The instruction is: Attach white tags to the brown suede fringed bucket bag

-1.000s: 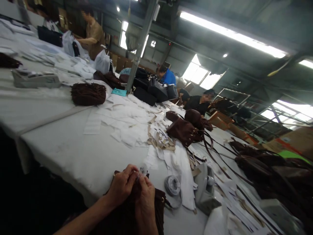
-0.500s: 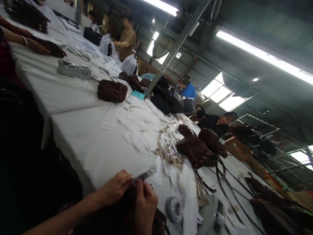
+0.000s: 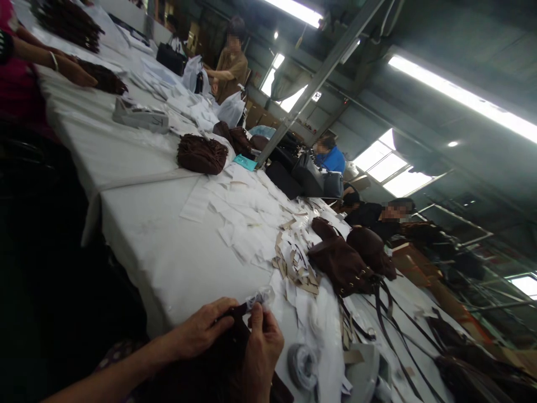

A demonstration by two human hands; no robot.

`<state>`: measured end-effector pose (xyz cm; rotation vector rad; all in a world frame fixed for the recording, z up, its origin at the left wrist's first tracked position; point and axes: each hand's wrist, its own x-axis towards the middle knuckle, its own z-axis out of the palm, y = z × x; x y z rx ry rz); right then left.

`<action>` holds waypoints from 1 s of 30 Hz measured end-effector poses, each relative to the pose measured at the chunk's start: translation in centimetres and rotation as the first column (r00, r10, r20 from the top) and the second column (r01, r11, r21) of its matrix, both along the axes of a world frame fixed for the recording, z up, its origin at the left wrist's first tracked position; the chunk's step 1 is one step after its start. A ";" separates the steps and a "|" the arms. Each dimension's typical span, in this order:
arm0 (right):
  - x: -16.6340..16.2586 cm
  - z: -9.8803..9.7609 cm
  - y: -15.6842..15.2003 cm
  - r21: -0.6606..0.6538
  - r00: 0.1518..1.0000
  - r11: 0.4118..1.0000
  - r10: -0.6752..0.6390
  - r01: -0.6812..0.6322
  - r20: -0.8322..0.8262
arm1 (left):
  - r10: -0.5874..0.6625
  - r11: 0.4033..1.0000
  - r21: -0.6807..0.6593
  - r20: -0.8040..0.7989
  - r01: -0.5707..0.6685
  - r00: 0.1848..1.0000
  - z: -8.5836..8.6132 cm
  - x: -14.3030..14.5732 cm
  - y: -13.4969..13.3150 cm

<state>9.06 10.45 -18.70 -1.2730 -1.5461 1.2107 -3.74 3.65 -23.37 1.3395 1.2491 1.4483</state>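
A dark brown bag (image 3: 218, 364) lies at the table's near edge, low in the view and partly hidden by my hands. My left hand (image 3: 203, 330) grips a strap-like edge of it between thumb and fingers. Just to the right, my right hand (image 3: 263, 347) pinches a crumpled piece of clear plastic film (image 3: 260, 296) at the end of that dark edge. Whether the film is still attached to the bag I cannot tell. Beside my right hand rests a roll of clear tape (image 3: 302, 364).
White paper sheets (image 3: 243, 207) and tan scraps (image 3: 296, 263) litter the white-covered table (image 3: 146, 240). Brown bags (image 3: 339, 266) with long straps lie to the right, near a grey tape dispenser (image 3: 364, 369). A fringed brown bag (image 3: 201, 154) sits farther off. Another person's hands (image 3: 79, 70) work at the upper left.
My hands have moved slightly apart, the right one shifting right. The clear film, a flat strip before, is now crumpled at my right fingertips. The whole view has shifted a little.
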 end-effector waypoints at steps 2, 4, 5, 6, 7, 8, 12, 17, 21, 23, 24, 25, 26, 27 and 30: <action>-0.2 1.3 0.6 0.074 0.997 0.997 0.004 -0.009 0.077 | 0.024 1.000 -0.007 0.079 -0.023 0.997 1.1 0.2 0.6; -0.3 2.2 1.0 0.135 0.989 0.989 0.036 -0.056 0.145 | 0.068 0.998 -0.026 0.127 -0.065 0.990 1.8 0.4 1.0; -0.3 2.3 1.2 0.151 0.981 0.984 0.069 -0.096 0.179 | 0.091 0.996 -0.037 0.138 -0.086 0.986 1.9 0.6 1.2; -0.3 2.1 1.2 0.154 0.971 0.978 0.105 -0.140 0.215 | 0.115 0.993 -0.052 0.140 -0.108 0.984 1.8 0.8 1.3; -0.3 1.6 1.1 0.149 0.958 0.972 0.139 -0.180 0.252 | 0.138 0.989 -0.073 0.134 -0.129 0.981 1.6 0.9 1.3; -0.3 0.9 0.9 0.144 0.945 0.968 0.160 -0.207 0.286 | 0.158 0.985 -0.096 0.127 -0.146 0.979 1.2 1.0 1.3; -0.3 -2.6 -0.2 0.164 0.925 0.961 0.156 -0.224 0.345 | 0.204 0.972 -0.149 0.171 -0.179 0.964 -0.9 1.1 0.8; 0.2 -4.4 -1.2 0.254 0.946 0.948 0.111 -0.193 0.304 | 0.272 0.952 -0.195 0.184 -0.236 0.944 -2.0 1.7 0.6; 1.2 -4.6 -0.7 -0.029 0.988 0.988 0.152 -0.152 -0.008 | 0.363 0.922 -0.173 0.074 -0.347 0.929 -2.5 2.4 0.7; 1.6 -4.2 0.2 -0.287 0.958 0.945 0.076 -0.158 -0.276 | 0.332 0.940 -0.093 0.033 -0.328 0.943 -2.8 2.6 0.5; 1.8 -4.0 0.8 -0.395 0.923 0.902 0.010 -0.174 -0.384 | 0.292 0.955 -0.049 0.004 -0.292 0.956 -2.9 2.6 0.4; 1.9 -3.6 1.5 -0.470 0.887 0.864 -0.062 -0.182 -0.458 | 0.246 0.969 -0.008 -0.032 -0.246 0.969 -3.0 2.6 0.3; 2.1 -3.2 2.2 -0.513 0.852 0.839 -0.128 -0.180 -0.507 | 0.205 0.979 0.024 -0.071 -0.204 0.976 -3.0 2.6 0.2; 2.4 -2.7 2.9 -0.530 0.822 0.833 -0.185 -0.160 -0.539 | 0.179 0.984 0.045 -0.107 -0.175 0.978 -3.1 2.6 0.1; 3.4 -1.4 4.5 -0.499 0.725 0.865 -0.319 -0.041 -0.611 | 0.202 0.979 0.056 -0.170 -0.195 0.965 -3.7 2.8 0.1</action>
